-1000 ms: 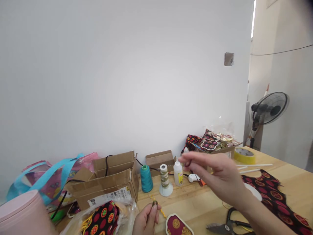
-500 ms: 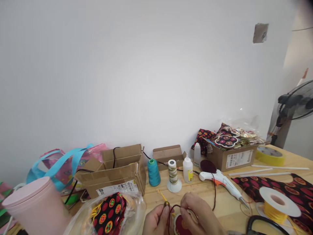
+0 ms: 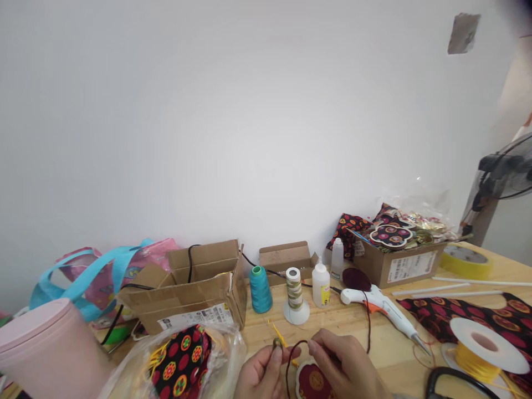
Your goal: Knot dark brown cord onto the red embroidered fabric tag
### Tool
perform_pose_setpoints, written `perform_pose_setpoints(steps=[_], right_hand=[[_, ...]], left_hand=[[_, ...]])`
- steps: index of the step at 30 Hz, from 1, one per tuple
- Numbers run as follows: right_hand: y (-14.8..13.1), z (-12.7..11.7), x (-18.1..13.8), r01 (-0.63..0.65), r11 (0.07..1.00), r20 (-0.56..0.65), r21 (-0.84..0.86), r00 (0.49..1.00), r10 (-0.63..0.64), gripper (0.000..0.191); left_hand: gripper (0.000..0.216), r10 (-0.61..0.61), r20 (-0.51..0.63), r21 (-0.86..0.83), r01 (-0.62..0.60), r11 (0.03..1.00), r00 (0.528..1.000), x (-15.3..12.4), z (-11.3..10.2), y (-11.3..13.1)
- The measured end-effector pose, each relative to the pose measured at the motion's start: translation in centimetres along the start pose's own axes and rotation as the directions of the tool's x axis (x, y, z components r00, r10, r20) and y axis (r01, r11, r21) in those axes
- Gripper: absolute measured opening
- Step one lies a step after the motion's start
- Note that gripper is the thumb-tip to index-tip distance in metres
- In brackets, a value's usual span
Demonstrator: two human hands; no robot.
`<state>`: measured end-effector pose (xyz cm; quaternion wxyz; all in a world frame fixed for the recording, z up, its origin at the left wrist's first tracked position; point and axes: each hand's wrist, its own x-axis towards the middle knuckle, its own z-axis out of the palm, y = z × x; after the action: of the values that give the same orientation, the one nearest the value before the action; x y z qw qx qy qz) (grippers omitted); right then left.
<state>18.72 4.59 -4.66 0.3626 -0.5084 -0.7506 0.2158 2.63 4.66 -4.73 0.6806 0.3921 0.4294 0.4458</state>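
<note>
Low at the frame's bottom centre, my left hand (image 3: 260, 374) pinches a small dark-gold bead (image 3: 277, 344) between thumb and fingertips. My right hand (image 3: 343, 368) is beside it, its fingers pinched on a dark maroon cord (image 3: 296, 347) that loops from the bead across to it. A short yellow cord (image 3: 277, 333) sticks up behind the bead. Under the hands lies a red ornament with a gold pattern (image 3: 313, 382), partly hidden by my right hand. More of the maroon cord trails right over the wooden table (image 3: 353, 327).
A white glue gun (image 3: 380, 307), a teal thread cone (image 3: 260, 289), a gold thread spool (image 3: 295, 296) and two glue bottles (image 3: 321, 285) stand behind. Open cardboard boxes (image 3: 195, 291) at left, a yellow cord reel (image 3: 484, 346) and patterned cloth (image 3: 469, 313) at right, a pink tub (image 3: 45, 352).
My right hand came down from mid-air to the left hand at the table's front and took hold of the maroon cord. The view swung right and slightly down.
</note>
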Motion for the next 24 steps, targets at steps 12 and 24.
perform_pose_setpoints(steps=[12,24], right_hand=[[0.26,0.12,0.24,0.031,1.000,-0.033,-0.002,0.999,-0.031,0.030],[0.28,-0.22,0.23,0.017,1.000,-0.130,-0.005,0.991,-0.018,0.028]], left_hand=[[0.038,-0.073,0.145,-0.005,0.075,0.997,0.987,-0.07,0.22,0.26],[0.043,-0.066,0.173,0.118,0.046,0.992,0.983,-0.16,0.50,0.04]])
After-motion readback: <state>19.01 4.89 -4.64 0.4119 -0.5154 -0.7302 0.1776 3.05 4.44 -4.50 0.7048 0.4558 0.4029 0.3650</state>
